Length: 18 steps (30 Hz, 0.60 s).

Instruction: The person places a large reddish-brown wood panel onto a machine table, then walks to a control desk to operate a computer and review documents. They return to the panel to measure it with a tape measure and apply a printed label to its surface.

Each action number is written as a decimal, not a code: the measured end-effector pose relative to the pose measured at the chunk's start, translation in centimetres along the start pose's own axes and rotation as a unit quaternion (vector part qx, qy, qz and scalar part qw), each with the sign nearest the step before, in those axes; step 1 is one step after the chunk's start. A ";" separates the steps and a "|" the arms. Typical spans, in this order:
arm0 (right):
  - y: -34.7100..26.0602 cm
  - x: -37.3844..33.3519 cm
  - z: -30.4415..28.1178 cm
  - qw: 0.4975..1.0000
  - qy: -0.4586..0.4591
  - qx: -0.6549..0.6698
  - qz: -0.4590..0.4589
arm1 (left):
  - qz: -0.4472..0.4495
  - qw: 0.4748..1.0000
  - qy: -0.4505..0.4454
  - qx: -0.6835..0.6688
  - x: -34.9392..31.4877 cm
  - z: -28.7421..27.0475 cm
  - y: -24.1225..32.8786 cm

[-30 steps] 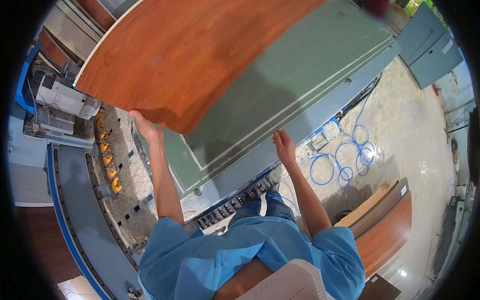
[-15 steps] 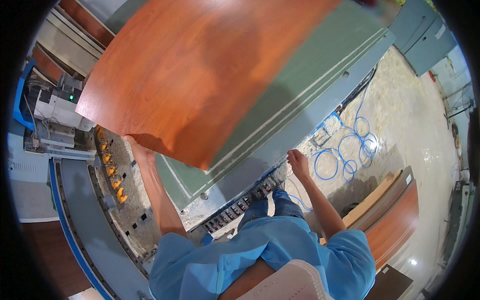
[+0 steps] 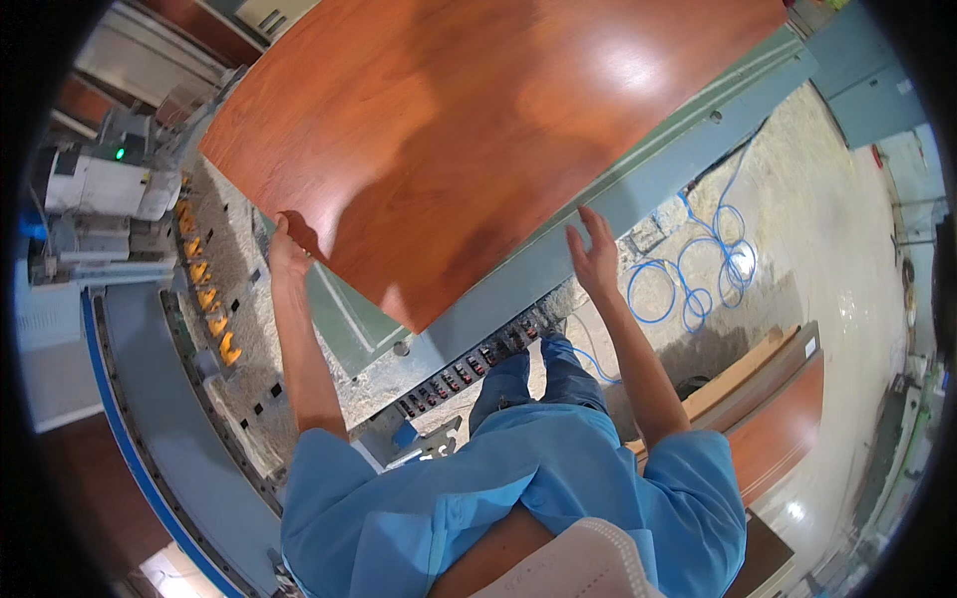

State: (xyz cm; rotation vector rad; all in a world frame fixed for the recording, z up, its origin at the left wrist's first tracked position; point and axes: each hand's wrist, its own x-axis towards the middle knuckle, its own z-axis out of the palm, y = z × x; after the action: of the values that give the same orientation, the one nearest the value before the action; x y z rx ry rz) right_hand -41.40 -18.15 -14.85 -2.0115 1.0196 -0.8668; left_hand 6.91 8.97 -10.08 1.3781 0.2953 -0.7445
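Only the one head view to go on, looking straight down over the person's blue shirt.

The big reddish wood-grain panel (image 3: pixel 478 130) fills the top of the picture, lying flat on the grey-green machine worktop (image 3: pixel 638 189), with one corner pointing back toward the person at about 6 o'clock. The left hand (image 3: pixel 286 254) is at the panel's 8 o'clock edge, fingers curled round that edge, so it's gripping the board. The right hand (image 3: pixel 596 254) is at the 4 o'clock edge, fingers spread and lying flat against the edge where board meets worktop, more steadying or pushing than grabbing.

My read: this is the positioning step, getting the panel squared up on the bed. It sits skewed to the worktop's long edge, so I'd guess the next move needs both hands working together, turning the board until its edge lines up, without letting that near corner hang off.

Around it: a row of orange rollers (image 3: pixel 209 289) at 9 o'clock, a machine head with a green light (image 3: pixel 105 179) at 10 o'clock, a strip of red and black switches (image 3: pixel 469 364) right below the near corner, a coiled blue hose (image 3: pixel 698 269) on the floor at 3 o'clock, and more stacked boards (image 3: pixel 768 409) at 4 o'clock.
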 end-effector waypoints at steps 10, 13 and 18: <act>2.1 7.3 8.9 0.963 -0.097 -0.234 -0.087 | -0.079 0.992 0.012 0.096 7.2 2.6 -1.6; 3.1 7.0 9.9 0.964 -0.077 -0.240 -0.088 | -0.055 0.989 -0.015 0.136 8.4 3.6 -2.5; 3.2 6.9 10.7 0.962 -0.090 -0.252 -0.061 | -0.119 0.986 -0.042 0.110 12.2 3.0 -3.9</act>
State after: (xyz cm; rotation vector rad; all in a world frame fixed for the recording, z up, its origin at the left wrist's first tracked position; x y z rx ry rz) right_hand -30.77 -22.38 -21.40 -2.5482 1.0990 -0.4989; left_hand 12.82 2.33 -19.82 1.5305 0.3235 -1.0559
